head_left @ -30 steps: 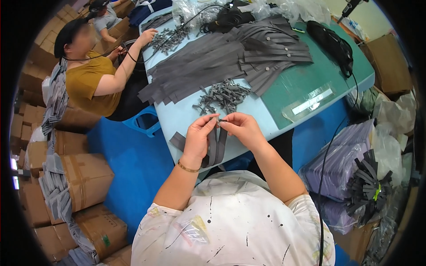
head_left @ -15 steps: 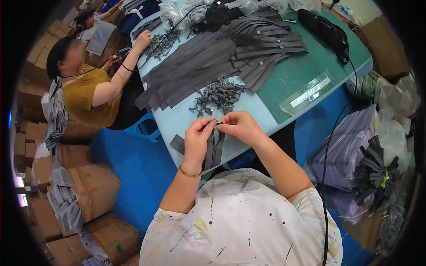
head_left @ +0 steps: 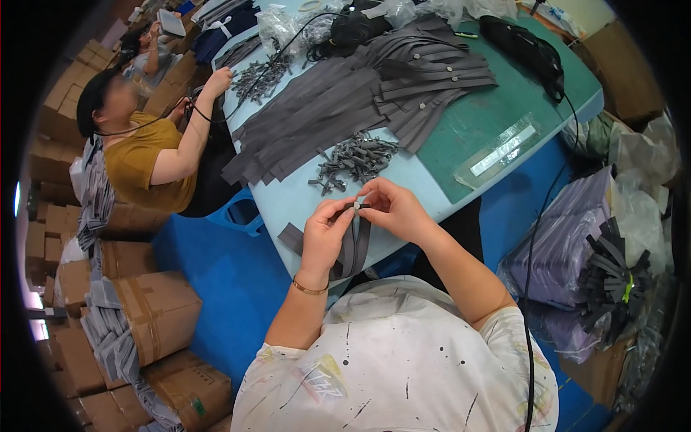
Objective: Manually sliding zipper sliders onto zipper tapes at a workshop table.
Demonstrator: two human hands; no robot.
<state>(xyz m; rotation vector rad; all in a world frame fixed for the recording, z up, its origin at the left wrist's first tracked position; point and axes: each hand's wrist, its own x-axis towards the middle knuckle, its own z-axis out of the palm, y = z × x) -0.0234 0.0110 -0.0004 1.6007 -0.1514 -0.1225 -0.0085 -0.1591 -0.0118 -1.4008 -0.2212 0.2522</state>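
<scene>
My left hand [head_left: 324, 234] and my right hand [head_left: 392, 209] meet over the near edge of the light blue table [head_left: 302, 198]. Together they pinch the top of a dark grey strap [head_left: 353, 248] that hangs down between them. A small grey clip sits at the strap's top, between my fingertips. Just beyond my hands lies a pile of small grey clips [head_left: 353, 158]. Farther back, a large heap of grey straps [head_left: 360, 101] is spread across the table.
A person in a mustard shirt [head_left: 140, 162] works at the table's left side near another clip pile [head_left: 263, 75]. A green mat [head_left: 497, 122] lies at right, a black bag [head_left: 525, 47] behind it. Cardboard boxes [head_left: 155, 313] stand left; purple bags [head_left: 565, 252] right.
My hands stay together on the strap with small finger movements. The view has shifted slightly, and the neighbouring person's arm reaches farther onto the table.
</scene>
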